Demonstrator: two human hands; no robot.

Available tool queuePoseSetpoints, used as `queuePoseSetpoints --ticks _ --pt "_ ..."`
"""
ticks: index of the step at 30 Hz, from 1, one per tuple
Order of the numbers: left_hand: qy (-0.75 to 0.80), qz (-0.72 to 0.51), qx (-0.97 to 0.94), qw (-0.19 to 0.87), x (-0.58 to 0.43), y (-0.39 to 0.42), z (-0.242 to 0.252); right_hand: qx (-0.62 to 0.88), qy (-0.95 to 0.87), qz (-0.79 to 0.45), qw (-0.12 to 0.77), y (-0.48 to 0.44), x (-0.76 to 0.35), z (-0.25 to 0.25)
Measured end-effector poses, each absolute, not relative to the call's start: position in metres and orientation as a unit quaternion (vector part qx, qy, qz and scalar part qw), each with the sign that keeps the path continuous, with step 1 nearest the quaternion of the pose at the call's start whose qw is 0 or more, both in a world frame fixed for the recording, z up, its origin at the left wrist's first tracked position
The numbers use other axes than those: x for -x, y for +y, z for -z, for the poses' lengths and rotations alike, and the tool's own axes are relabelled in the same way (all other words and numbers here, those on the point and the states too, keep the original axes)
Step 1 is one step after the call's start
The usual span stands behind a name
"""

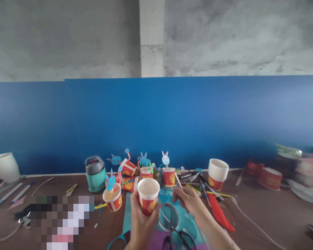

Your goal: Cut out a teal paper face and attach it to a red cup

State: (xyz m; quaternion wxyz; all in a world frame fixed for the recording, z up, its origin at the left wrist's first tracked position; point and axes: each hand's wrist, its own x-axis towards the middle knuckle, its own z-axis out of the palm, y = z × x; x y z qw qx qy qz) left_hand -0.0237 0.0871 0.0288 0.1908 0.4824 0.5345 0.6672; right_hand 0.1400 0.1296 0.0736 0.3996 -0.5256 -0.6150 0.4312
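Observation:
My left hand (143, 222) is wrapped round a red and white paper cup (148, 196), held upright with its mouth tilted towards me. To its right, my right hand (189, 198) pinches a thin pale stick (178, 180) that points up and to the left, apart from the cup. Black-handled scissors (172, 225) lie below, between my hands, over teal paper (129, 215) and a roll of tape (160, 222). Behind the held cup stands another paper cup (169, 178) with a rabbit face (165, 159) above its rim.
More paper cups with blue paper rabbits cluster at the back, some tipped over. A teal jar (96, 178) is left of them. Stacked cups (218, 173), a red-handled tool (220, 213) and a white cable (253, 224) lie right. Pens (22, 192) are left; a blue partition (156, 118) rises behind.

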Motion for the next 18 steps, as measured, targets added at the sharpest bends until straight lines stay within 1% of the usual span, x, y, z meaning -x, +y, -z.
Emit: queuePoseSetpoints --ticks 1,3,4,6,8,12,15,18 --pt "0.513 -0.67 -0.48 0.241 0.026 0.088 -0.031 0.554 -0.671 -0.331 0.365 0.137 -0.148 -0.067" --pt "0.474 -0.666 -0.468 0.336 0.03 0.091 -0.034 0.576 -0.695 -0.266 0.338 0.149 -0.162 -0.051" --pt "0.458 -0.661 -0.461 0.375 0.032 0.092 -0.035 0.606 -0.722 -0.185 0.278 0.152 -0.167 -0.043" --pt "0.433 -0.655 -0.45 0.426 0.037 0.094 -0.034 0.628 -0.727 -0.142 0.238 0.153 -0.171 -0.032" --pt "0.412 -0.653 -0.447 0.453 0.042 0.096 -0.032 0.633 -0.736 -0.112 0.213 0.15 -0.17 -0.03" --pt "0.427 -0.633 -0.458 0.455 0.056 0.095 -0.024 0.62 -0.76 -0.077 0.176 0.14 -0.159 -0.048" --pt "0.478 -0.611 -0.479 0.411 0.068 0.089 -0.013 0.613 -0.763 -0.128 0.159 0.132 -0.149 -0.058" --pt "0.5 -0.613 -0.493 0.362 0.076 0.082 -0.001 0.563 -0.788 -0.159 0.19 0.121 -0.137 -0.058"
